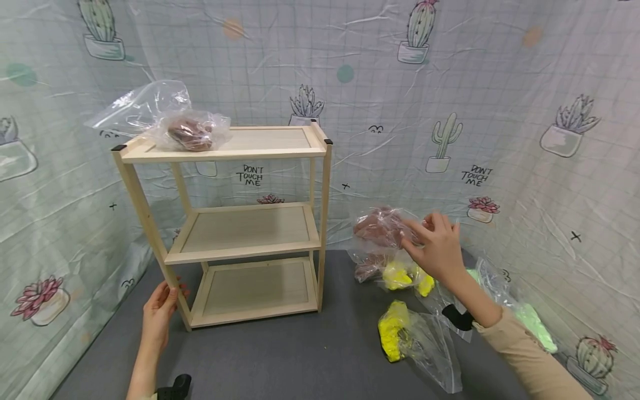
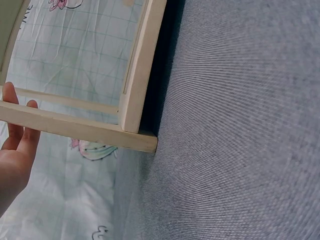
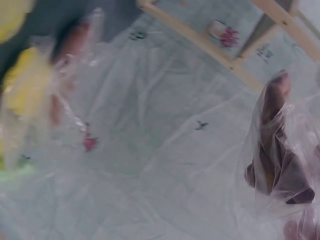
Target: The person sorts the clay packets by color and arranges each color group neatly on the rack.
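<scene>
A small three-tier wooden shelf [image 1: 244,251] stands on the dark grey surface. My left hand [image 1: 157,314] grips its front left post [image 2: 65,125] low down, with fingertips showing past the wood in the left wrist view. To the right of the shelf, my right hand [image 1: 440,250] pinches a clear plastic bag holding a reddish-brown lump [image 1: 378,226], raised off the surface. That bagged lump [image 3: 275,155] hangs at the right edge of the right wrist view. Another bagged brown lump [image 1: 196,133] rests on the top tier, at the left.
Below the right hand lie another bagged brown piece [image 1: 369,268] and bagged yellow pieces [image 1: 397,276]. Nearer the front is a yellow curved piece in a bag [image 1: 392,331]. Bagged light green pieces [image 1: 537,325] lie at the right. A cactus-print curtain [image 1: 380,83] surrounds the surface.
</scene>
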`<state>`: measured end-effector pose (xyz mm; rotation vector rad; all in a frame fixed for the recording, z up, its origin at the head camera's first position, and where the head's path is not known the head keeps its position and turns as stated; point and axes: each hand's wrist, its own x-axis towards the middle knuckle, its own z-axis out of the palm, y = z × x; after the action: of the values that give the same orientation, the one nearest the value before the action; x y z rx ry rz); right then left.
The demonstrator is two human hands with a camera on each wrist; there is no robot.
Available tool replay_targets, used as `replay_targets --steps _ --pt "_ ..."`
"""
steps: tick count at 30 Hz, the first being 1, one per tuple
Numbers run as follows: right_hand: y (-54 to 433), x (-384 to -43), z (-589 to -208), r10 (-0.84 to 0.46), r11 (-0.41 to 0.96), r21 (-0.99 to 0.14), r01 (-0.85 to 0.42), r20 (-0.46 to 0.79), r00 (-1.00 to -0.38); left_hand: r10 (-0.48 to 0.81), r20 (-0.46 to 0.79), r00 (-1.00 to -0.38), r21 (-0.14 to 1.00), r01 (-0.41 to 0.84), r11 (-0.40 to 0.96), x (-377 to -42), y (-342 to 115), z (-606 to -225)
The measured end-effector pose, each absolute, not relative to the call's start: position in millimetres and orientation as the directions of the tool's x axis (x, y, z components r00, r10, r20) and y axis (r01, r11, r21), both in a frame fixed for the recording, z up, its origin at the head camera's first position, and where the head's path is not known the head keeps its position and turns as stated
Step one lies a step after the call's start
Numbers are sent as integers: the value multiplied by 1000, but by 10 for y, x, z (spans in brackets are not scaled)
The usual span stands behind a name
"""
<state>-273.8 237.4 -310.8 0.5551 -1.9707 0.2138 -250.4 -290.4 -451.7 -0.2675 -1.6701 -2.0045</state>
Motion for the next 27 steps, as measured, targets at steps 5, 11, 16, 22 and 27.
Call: replay_targets --steps 5,11,16,22,27 --pt "2296 -2686 -2879 -191 891 -1 -454 906 -378 -247 475 -845 855 509 -100 -2528 -2933 -4529" --pt "2137 -2628 -2538 -92 894 -67 -443 940 -328 -239 494 -836 842 528 -109 -2507 -2928 -4509" --pt "2015 -2578 -2213 -14 896 -110 -430 961 -275 -222 515 -828 823 550 -140 -2514 -2931 -4531" --pt "1891 -2550 -1892 51 892 -171 -419 958 -282 -174 564 -807 793 588 -159 -2594 -3013 -4641" --pt "1754 -2563 -1689 63 885 -185 -428 957 -283 -184 551 -814 806 576 -133 -2598 -3010 -4639"
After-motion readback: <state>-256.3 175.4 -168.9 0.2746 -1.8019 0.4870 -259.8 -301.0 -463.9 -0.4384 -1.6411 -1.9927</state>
